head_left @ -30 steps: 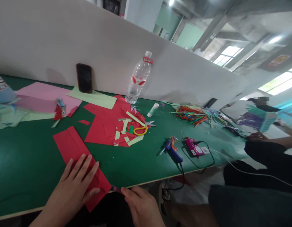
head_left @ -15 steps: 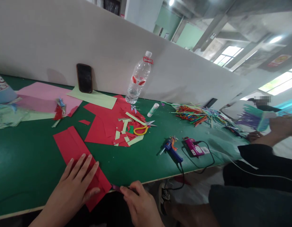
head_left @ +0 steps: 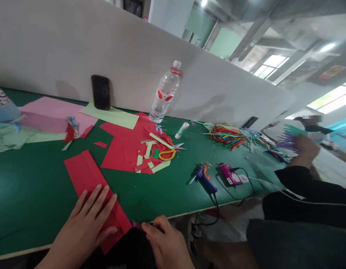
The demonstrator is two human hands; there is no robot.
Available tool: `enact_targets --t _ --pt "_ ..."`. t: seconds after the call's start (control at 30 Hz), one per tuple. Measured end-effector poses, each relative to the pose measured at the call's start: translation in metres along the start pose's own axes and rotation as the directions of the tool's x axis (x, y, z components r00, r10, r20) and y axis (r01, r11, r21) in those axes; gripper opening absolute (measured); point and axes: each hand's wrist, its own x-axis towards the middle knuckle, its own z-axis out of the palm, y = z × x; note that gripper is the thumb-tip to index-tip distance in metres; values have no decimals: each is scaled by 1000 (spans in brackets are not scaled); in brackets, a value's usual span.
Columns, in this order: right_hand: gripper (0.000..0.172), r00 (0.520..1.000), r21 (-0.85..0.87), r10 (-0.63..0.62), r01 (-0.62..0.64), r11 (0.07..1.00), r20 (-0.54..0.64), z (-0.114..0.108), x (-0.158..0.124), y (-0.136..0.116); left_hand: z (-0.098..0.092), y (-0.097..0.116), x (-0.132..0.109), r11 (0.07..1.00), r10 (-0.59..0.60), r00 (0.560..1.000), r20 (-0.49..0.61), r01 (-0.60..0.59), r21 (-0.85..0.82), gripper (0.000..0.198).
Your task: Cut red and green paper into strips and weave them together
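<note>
The surface (head_left: pixel 27 194) is green. The paper strip (head_left: pixel 89 175) is red. One paper sheet (head_left: pixel 49 112) is pink. The scissors (head_left: pixel 168 153) have yellow handles. The phone (head_left: pixel 100 92) is black.

My left hand (head_left: pixel 87 220) lies flat, palm down, fingers spread and pointing toward one o'clock. My right hand (head_left: pixel 167 244) sits at its three o'clock, knuckles up, fingers curled, thumb and forefinger pinched together.

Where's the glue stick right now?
In the head view the glue stick lies on the green table, just right of the water bottle and behind the yellow-handled scissors.
</note>
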Motion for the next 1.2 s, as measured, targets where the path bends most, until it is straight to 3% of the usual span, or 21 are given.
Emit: enact_targets --t 0.6,1.2 --pt "38 999 10 16 -16 1000 43 1 9 -3 4 0 -3 999 -33 999 20 34 -35 68" --pt "33 1000 -25 -10 10 1000 -12 6 13 0 4 -1 -3 1000 8 1000 -22 -8 26 71"
